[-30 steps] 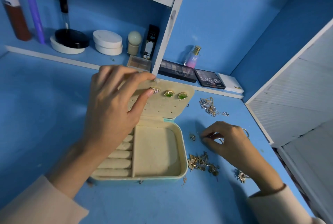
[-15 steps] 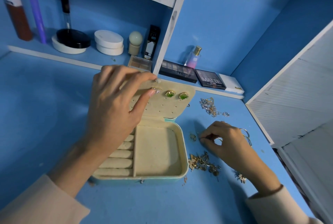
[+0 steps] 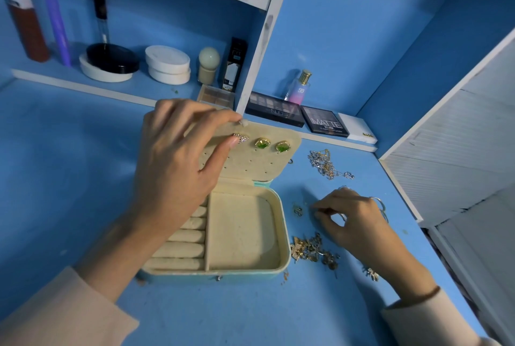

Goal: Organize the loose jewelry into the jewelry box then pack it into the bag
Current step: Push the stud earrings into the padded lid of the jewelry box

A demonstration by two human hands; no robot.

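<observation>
Jewelry box [image 3: 283, 237] lay open on the blue table [image 3: 69, 178], directly under and in front of the left hand [image 3: 172, 178], with its beige lid panel [image 3: 250, 163] folded back away from the person. Left hand reached over the panel's top edge: index finger curled over the rim, thumb pressed on the front, pinching a triangular earring [image 3: 242, 138] against the panel. Two green earrings [image 3: 262, 143] sat in the same row, just right of that thumb. Right hand [image 3: 359, 220] rested on the table right of the box, fingers curled, thumb and index tips brought together; could not tell whether they held anything. Heap of gold pieces [image 3: 309, 251] lay just nearer the person than the right hand, touching neither hand. Tangle of chains [image 3: 326, 163] lay beyond the right hand.
</observation>
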